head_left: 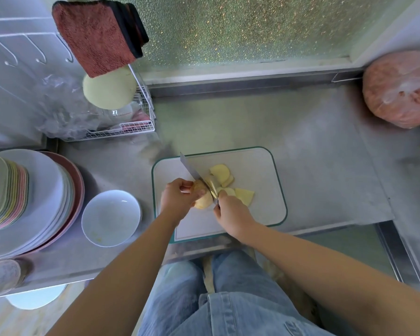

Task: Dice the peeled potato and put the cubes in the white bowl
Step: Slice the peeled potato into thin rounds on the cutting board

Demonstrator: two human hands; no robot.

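A peeled yellow potato piece (202, 198) lies on the white cutting board (257, 209). My left hand (177, 197) grips it from the left with curled fingers. My right hand (230, 212) holds the handle of a knife (192, 169), whose blade runs up and left and sits against the potato's right side. Several cut slices (224, 177) lie on the board to the right of the blade. The white bowl (111, 218) stands on the counter left of the board; it holds only a few small specks.
Stacked plates (39, 202) fill the counter at left. A wire rack (131, 127) with a red cloth (97, 37) stands behind the bowl. A bag of orange-pink contents (400, 90) sits at the far right. The steel counter's front edge runs just below the board.
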